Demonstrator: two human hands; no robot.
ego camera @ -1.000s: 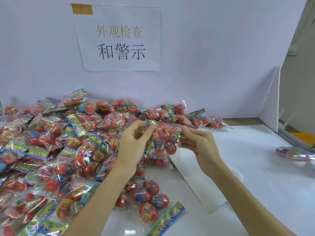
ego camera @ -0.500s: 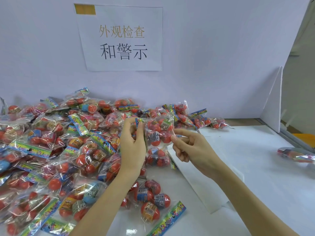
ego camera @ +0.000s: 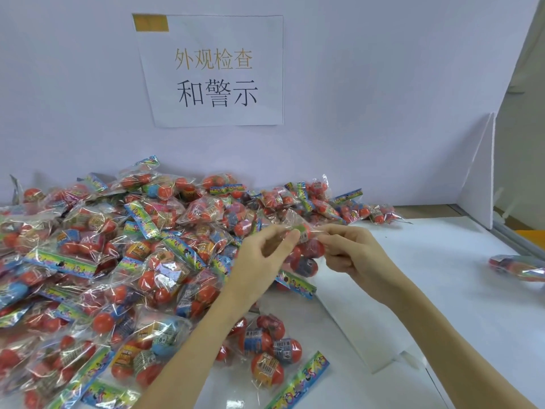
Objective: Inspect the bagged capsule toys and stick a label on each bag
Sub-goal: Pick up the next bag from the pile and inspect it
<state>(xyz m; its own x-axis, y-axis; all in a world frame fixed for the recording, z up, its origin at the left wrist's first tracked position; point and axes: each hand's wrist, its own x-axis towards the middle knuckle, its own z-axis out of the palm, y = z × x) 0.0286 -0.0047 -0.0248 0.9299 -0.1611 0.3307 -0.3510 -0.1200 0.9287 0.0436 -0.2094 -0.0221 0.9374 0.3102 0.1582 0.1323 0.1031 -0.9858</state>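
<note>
Nearest the camera, a clear crinkled film bag (ego camera: 267,354) lies flat on the smooth white table (ego camera: 442,290). It contains round, glossy red capsules with printed paper bands and has a striped, multicoloured header strip at its lower edge.

Above it, both forearms converge at mid-frame. The left hand (ego camera: 259,261) has thumb and forefinger pressed together on the top-left edge of the held bag (ego camera: 305,246); the remaining fingers are loosely curled. The right hand (ego camera: 351,255) pinches the same top edge from the right side, its lower fingers folded into the palm. The held bag hangs below and between the two pinch points, transparent and wrinkled, with red capsules inside and its colourful header strip at the bottom. Whether a label is on it cannot be told.

To the left and behind, a large pile of bags (ego camera: 118,246) of the same kind covers the table. At far right, a single bag (ego camera: 519,267) lies apart.

Farthest back, a white paper sign (ego camera: 212,72) bearing printed characters is fixed to the matte pale wall panel (ego camera: 383,84).
</note>
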